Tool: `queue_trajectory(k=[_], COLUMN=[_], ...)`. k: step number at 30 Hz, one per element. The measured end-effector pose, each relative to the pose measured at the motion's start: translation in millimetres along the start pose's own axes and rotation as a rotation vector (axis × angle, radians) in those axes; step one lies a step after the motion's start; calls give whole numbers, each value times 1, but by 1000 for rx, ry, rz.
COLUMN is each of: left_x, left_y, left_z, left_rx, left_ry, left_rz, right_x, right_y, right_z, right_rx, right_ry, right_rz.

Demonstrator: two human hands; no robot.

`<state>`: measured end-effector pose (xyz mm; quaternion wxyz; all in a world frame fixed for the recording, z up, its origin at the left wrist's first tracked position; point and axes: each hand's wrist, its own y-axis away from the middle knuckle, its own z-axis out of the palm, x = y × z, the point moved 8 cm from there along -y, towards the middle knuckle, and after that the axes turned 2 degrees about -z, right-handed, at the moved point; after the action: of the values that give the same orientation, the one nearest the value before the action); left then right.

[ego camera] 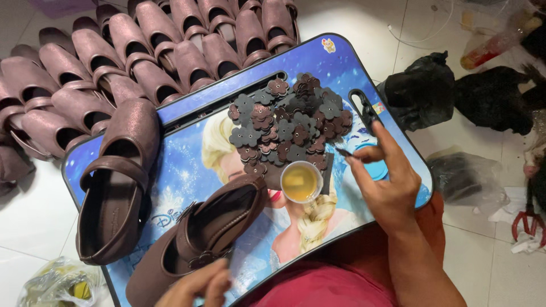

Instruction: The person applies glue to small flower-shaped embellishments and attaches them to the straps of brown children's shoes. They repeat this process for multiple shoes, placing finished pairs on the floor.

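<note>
A blue lap tray [341, 62] with a cartoon picture lies over my knees. My left hand [196, 286] grips the heel end of a brown strap shoe [210, 230] lying on the tray. My right hand [384, 179] pinches a thin dark stick, its tip near a small cup of yellowish glue [300, 182]. Above the cup sits a pile of several brown and grey flower-shaped cutouts [287, 128]. A second brown shoe [116, 182] lies on the tray's left side.
Many matching brown shoes [142, 51] are stacked on the white tile floor at the upper left. Black plastic bags [421, 91] lie to the right, more bags and a bottle beyond. A yellowish bag [57, 284] sits at the lower left.
</note>
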<state>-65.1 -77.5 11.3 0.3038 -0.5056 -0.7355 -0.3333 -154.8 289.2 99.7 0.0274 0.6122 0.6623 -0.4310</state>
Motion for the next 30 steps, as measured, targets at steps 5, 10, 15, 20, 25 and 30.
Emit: queue_trajectory(k=[5,10,15,20,25,30], left_x=[33,34,32,18,10,8], left_y=[25,9,3,4,1,0], left_z=[133,151,127,133,134,133], left_rx=[-788,-587,-493,-519,-541,-547], left_ry=[762,1032,702,806,883,874], left_rz=[-289,-501,-258,-342,-351,-358], right_x=[-60,-69,-51,-53,-55,-60], right_y=[53,62,36,34,31,32], right_z=[11,26,41,68,75,56], right_rx=[-210,-373,-352,-403,-396,-281], right_ry=[-231,-365,-101,46,101,46], right_rz=[-405,-415,-263,-353,-358,-324])
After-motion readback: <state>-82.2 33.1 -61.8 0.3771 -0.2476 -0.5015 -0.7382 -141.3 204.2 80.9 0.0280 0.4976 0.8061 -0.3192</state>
